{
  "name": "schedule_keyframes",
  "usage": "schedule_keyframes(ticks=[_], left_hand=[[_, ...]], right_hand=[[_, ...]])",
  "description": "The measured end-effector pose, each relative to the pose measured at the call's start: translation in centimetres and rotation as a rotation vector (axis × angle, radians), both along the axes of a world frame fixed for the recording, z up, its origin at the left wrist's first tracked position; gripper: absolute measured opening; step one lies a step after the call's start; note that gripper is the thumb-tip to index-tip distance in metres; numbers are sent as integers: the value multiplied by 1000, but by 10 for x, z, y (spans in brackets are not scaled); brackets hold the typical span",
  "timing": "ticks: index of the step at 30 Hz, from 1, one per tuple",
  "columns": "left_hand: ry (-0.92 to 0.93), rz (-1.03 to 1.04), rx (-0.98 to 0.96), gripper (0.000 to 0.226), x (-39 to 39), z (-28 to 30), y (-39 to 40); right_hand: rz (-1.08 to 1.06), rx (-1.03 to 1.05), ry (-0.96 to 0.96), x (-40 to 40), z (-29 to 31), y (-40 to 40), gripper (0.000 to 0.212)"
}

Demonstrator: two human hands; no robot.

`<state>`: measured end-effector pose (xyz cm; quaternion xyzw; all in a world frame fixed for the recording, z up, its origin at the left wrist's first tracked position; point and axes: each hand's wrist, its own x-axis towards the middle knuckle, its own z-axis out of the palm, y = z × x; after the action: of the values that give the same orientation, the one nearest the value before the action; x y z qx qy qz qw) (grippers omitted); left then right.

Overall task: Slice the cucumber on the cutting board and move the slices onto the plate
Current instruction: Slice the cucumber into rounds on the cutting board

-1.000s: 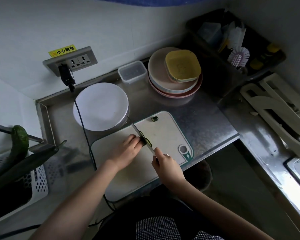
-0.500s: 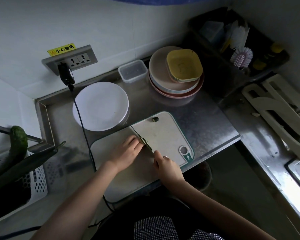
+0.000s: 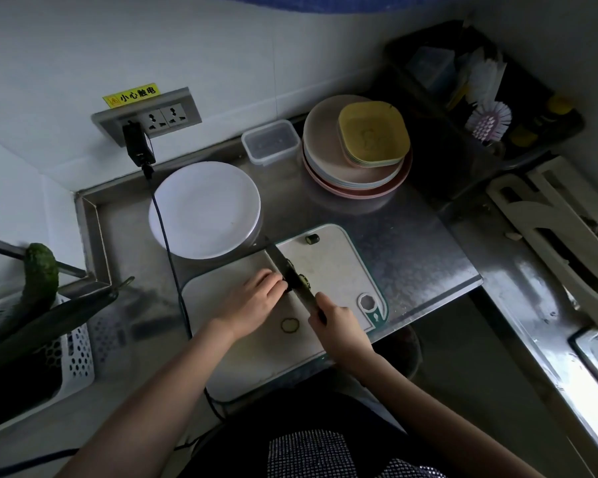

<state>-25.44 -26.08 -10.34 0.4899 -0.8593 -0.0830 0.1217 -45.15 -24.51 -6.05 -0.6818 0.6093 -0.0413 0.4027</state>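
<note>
Head view: a white cutting board point(image 3: 328, 267) lies on the steel worktop point(image 3: 411, 243) at the centre of the frame, its green-edged corner with a hanging hole toward the right. The left hand point(image 3: 252, 301) rests on the board with fingers curled down over the cucumber point(image 3: 285, 286), which is almost wholly hidden beneath them; only a dark bit shows at the fingertips. The right hand point(image 3: 339, 326) is closed around the handle of a knife point(image 3: 287, 267), whose dark blade runs up and left from the hand, right against the left fingertips. Just right of the blade sit a few cut slices point(image 3: 304, 279), dark-rimmed and bunched together; how many I cannot tell. One loose slice point(image 3: 290, 325) lies flat on the board between the two wrists, lower centre. A small dark end piece point(image 3: 312, 239) sits near the board's upper edge.

The white plate point(image 3: 204, 208) stands above and left of the board, touching or slightly overlapping its upper left corner, with nothing on it. A black cable point(image 3: 168, 243) runs from a plug in the wall socket point(image 3: 145, 115) down across the plate's left rim and past the board. Upper centre, a stack of pinkish plates point(image 3: 325, 167) carries yellow square dishes point(image 3: 373, 136), with a small clear lidded box point(image 3: 270, 141) beside it. At the left edge, whole cucumbers point(image 3: 38, 274) lean in a white perforated basket point(image 3: 73, 353).
</note>
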Motion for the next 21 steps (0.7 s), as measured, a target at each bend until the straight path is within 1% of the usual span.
schedule_keyframes(ticks=[3, 6, 8, 10, 13, 15, 18, 21], left_hand=[[-3, 14, 7, 37, -1, 8, -2], [-6, -4, -45, 44, -2, 19, -3], [7, -36, -125, 41, -4, 25, -4], [10, -89, -190, 38, -8, 28, -6], [3, -140, -230, 40, -10, 30, -7], [-19, -186, -219, 43, -12, 32, -10], [-102, -294, -119, 50, -19, 36, -16], [-151, -290, 3, 52, -28, 41, -23]], right_hand=[[-20, -58, 10, -3, 6, 2, 16], [20, -198, 147, -9, 13, 1, 18], [41, -258, 241, -13, 17, -2, 18], [36, -266, 306, -18, 19, -4, 22], [-5, -263, 336, -25, 19, -5, 25], [-2, -277, 360, -29, 17, -7, 27], [24, -293, 392, -32, 13, -7, 28], [66, -301, 412, -33, 13, -7, 29]])
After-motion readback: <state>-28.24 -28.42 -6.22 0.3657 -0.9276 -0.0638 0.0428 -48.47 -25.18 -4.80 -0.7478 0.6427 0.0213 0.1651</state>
